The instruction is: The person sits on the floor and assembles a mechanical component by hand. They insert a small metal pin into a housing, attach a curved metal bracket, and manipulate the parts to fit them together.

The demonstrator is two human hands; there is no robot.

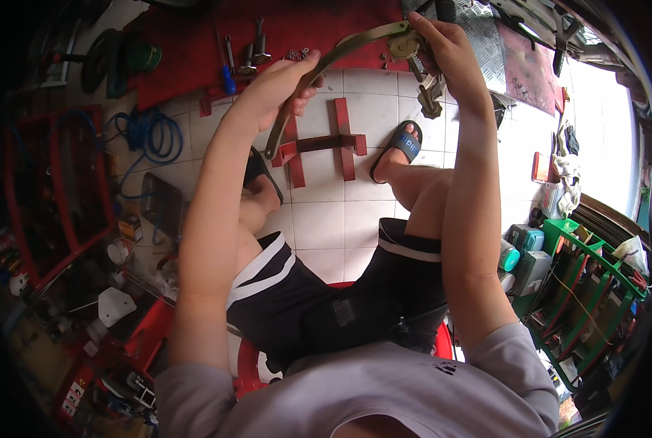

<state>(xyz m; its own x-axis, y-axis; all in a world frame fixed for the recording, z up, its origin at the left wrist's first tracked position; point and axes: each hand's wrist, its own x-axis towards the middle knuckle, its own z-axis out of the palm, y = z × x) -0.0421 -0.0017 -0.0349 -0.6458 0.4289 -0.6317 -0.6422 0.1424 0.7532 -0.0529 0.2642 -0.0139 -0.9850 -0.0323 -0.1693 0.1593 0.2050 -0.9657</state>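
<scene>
Both my hands are raised over the near edge of a red workbench. Between them is a long curved metal bar, brass-coloured, with a hole at its lower left end. My left hand is closed around the bar's lower stretch, fingers partly behind it. My right hand grips the upper right end, where a metal bracket with a bolt-like rod and a small clamp-shaped piece hangs down. The right fingers partly hide how these pieces join.
On the red workbench lie a blue-handled screwdriver, a wrench, large bolts and small nuts. A red metal stand is on the tiled floor between my feet. A blue hose coils left; a green rack stands right.
</scene>
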